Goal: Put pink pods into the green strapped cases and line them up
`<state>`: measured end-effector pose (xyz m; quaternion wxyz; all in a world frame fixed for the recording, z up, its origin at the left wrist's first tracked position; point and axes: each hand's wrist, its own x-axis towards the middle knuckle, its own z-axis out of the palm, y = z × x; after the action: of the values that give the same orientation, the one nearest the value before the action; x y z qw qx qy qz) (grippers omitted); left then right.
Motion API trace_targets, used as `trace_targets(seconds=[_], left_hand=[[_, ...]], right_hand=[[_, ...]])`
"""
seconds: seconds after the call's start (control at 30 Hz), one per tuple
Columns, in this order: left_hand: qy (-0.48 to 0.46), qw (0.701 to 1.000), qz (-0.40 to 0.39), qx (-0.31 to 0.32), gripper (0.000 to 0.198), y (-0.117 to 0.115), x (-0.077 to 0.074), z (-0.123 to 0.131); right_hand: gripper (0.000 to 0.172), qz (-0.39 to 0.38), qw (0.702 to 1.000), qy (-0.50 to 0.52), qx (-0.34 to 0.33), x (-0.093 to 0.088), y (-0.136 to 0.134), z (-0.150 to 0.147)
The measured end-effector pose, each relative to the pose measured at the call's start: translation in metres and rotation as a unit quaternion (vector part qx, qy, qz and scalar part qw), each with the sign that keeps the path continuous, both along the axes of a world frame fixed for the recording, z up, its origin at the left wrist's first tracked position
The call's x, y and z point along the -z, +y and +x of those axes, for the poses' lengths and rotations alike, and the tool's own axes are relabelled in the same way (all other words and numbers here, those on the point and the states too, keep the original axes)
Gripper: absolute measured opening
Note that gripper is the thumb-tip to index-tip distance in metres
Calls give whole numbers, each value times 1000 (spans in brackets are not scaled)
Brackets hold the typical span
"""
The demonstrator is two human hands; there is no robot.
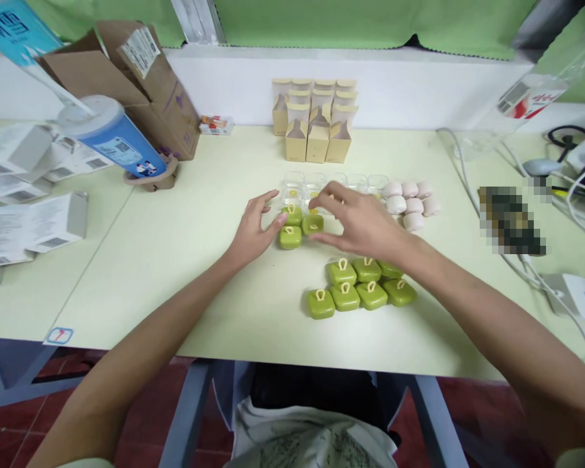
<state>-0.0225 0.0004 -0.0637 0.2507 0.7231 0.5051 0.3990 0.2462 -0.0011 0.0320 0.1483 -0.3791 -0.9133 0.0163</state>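
Seemingly mid-arranging: left hand (253,227) open, fingertips touching the far green cases (297,226); right hand (358,221) unclenched above them; lifting one needs a pinch.

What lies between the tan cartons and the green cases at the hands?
In the head view: a bare stretch of table, then a row of clear plastic cups just behind the green cases.

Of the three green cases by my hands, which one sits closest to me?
The front green case, right at the left hand thumb; the rear case and the right case lie farther back, toward the clear trays.
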Motion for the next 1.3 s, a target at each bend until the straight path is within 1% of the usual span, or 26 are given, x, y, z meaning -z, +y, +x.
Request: trace_targets(seconds=[0.03,0.1,0.2,0.3,0.43,0.73,0.93,1.1,1.3], left_hand=[[-4,1000,1,-2,62,0,1,0],[-15,1000,12,0,57,0,1,1],[-36,999,38,2,46,0,-2,2],[-47,998,52,-6,36,0,-6,4],[-47,997,53,-10,31,-1,-9,4],[-44,998,46,4,36,-2,-11,5],[-43,998,43,11,37,-3,-13,6],[-35,999,38,7,39,-4,-14,7],[-25,999,38,-1,40,-4,-15,8]], right_hand=[[44,3,999,-40,4,2,-9,-1],[45,4,995,-102,16,8,-20,-6],[41,-6,991,-135,16,14,-21,-11],[39,-11,993,-115,8,16,-15,-10],[41,0,998,-67,14,19,-11,-4],[39,-13,1000,-21,-4,31,1,2],[36,-48,998,35,-8,38,9,4],[37,-59,997,43,-9,36,8,4],[39,-56,998,24,10,30,4,2]])
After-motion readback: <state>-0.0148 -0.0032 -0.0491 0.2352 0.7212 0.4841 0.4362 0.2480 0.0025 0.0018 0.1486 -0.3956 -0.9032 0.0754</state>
